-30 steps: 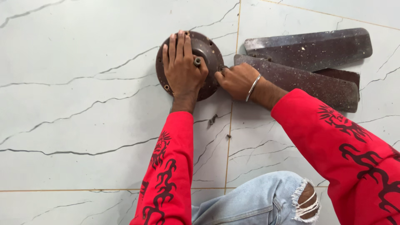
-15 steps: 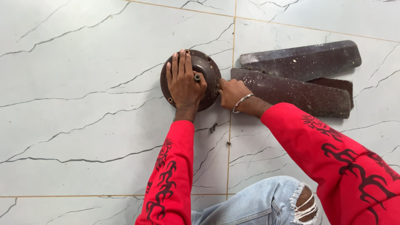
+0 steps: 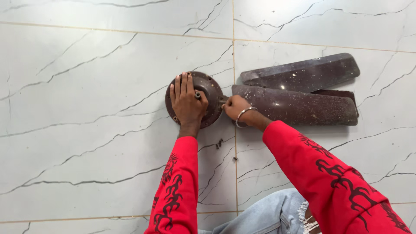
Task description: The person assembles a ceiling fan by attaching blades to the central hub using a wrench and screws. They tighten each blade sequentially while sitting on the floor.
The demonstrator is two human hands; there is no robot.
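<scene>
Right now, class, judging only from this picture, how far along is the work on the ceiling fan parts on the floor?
Done: several fan blades lie stacked on the floor tiles, and small loose screws lie near the wrists. In hand: the left hand presses flat on the round motor housing; the right hand works at its edge, where one blade meets it. Left: that blade seems not yet free.

- Bright, even daylight across the white marble-look floor tiles (image 3: 86, 108), and nothing sits in deep shade.
- A soft glare patch blooms on the glossy tile near the top edge, right of centre.
- Short, faint shadows hug the dark fan blades (image 3: 299, 93) along their lower right edges.
- Focus is crisp throughout; the tile veins read cleanly.
- The grout lines bow slightly towards the frame edges.
</scene>
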